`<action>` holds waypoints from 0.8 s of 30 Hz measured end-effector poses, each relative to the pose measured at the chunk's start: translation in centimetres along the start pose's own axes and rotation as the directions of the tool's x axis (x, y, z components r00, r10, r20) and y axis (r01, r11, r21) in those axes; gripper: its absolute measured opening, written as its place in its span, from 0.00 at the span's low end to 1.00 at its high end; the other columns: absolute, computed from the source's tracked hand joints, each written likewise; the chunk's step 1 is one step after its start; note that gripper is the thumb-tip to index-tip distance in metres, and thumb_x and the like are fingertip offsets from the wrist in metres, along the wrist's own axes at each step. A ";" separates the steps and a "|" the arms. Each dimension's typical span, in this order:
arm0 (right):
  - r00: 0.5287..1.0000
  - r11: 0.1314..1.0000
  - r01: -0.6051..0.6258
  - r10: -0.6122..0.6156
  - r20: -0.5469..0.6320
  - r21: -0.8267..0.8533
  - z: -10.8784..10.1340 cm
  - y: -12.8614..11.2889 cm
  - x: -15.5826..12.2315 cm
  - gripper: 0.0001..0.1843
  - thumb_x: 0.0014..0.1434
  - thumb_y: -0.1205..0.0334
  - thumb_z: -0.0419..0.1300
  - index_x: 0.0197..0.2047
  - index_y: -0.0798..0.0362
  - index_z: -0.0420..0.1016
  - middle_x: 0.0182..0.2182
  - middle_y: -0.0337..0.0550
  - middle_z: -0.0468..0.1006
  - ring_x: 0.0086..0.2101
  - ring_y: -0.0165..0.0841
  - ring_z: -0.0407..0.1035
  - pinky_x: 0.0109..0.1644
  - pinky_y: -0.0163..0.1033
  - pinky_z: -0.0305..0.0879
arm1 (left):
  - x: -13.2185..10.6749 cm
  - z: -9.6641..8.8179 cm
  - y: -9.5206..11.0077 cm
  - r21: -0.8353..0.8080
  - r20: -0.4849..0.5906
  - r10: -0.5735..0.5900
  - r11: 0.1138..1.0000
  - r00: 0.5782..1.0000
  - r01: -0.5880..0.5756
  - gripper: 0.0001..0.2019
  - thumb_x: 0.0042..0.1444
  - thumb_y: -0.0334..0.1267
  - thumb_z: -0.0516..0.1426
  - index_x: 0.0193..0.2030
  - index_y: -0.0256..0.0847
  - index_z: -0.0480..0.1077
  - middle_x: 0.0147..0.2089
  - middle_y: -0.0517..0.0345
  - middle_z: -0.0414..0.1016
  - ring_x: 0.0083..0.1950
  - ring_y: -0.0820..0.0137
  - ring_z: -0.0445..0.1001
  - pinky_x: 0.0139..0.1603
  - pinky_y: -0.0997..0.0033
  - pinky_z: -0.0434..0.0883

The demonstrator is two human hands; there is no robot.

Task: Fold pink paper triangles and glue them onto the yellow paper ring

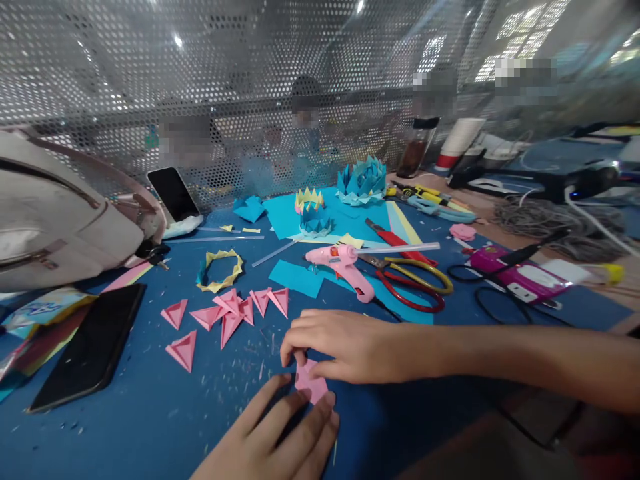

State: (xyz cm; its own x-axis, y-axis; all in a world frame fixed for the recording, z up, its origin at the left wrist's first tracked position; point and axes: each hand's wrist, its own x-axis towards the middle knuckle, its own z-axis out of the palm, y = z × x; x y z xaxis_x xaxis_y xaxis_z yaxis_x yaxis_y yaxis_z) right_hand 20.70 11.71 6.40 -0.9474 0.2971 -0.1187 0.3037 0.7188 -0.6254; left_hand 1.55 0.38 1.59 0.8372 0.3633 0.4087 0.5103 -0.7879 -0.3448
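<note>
A small piece of pink paper (pixel 311 383) lies on the blue tabletop between my two hands. My right hand (pixel 345 343) reaches in from the right, its thumb and curled fingers closed on the paper's upper part. From below, my left hand (pixel 280 427) presses its fingertips on the lower edge, holding the paper down. Just beyond and to the left is a loose group of folded pink paper triangles (pixel 230 313). A pink hot glue gun (pixel 345 263) with a clear glue stick rests on its side above my right hand. Beside it are scissors (pixel 415 283) with red and yellow handles.
A yellow paper ring (pixel 220 270) and blue paper flower (pixel 363 180) stand farther back. At left are a phone (pixel 93 347) and a pale bag (pixel 60 207). A purple power strip (pixel 520 273) with cables sits right. Perforated metal panels (pixel 240 80) border the table's back.
</note>
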 end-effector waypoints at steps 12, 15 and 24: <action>0.999 0.998 -0.050 0.050 -0.003 -0.039 -0.2 -0.1 0.5 0.12 0.62 0.74 0.60 0.47 0.52 0.71 0.39 0.39 0.77 0.45 0.34 0.69 0.45 0.36 0.61 | 0.0 0.4 0.4 0.006 -0.026 -0.014 1.000 1.000 0.014 0.23 0.74 0.32 0.41 0.54 0.48 0.76 0.54 0.71 0.80 0.48 0.71 0.76 0.76 0.54 0.40; 0.999 0.997 -0.035 0.034 -0.011 -0.062 0.0 -0.1 0.7 0.13 0.61 0.75 0.57 0.47 0.52 0.70 0.39 0.39 0.77 0.43 0.34 0.69 0.43 0.36 0.60 | 0.0 1.1 0.9 -0.006 -0.141 -0.100 0.995 0.985 0.100 0.25 0.74 0.30 0.39 0.50 0.47 0.78 0.50 0.70 0.82 0.46 0.70 0.76 0.76 0.52 0.41; 0.999 0.994 -0.046 0.043 -0.030 -0.100 0.1 0.0 1.1 0.11 0.62 0.73 0.55 0.46 0.52 0.70 0.38 0.39 0.76 0.42 0.33 0.68 0.42 0.36 0.60 | 0.0 -0.2 -0.2 0.057 -0.034 -0.007 0.998 0.999 0.009 0.21 0.74 0.33 0.42 0.55 0.51 0.75 0.55 0.75 0.80 0.48 0.72 0.77 0.59 0.67 0.68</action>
State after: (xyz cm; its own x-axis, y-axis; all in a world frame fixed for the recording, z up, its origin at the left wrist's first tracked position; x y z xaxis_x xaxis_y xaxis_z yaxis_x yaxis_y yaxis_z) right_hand 19.62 11.97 6.13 -0.9299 0.3468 -0.1222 0.3556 0.7633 -0.5394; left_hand 1.38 0.42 1.83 0.8266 0.3514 0.4396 0.5278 -0.7550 -0.3890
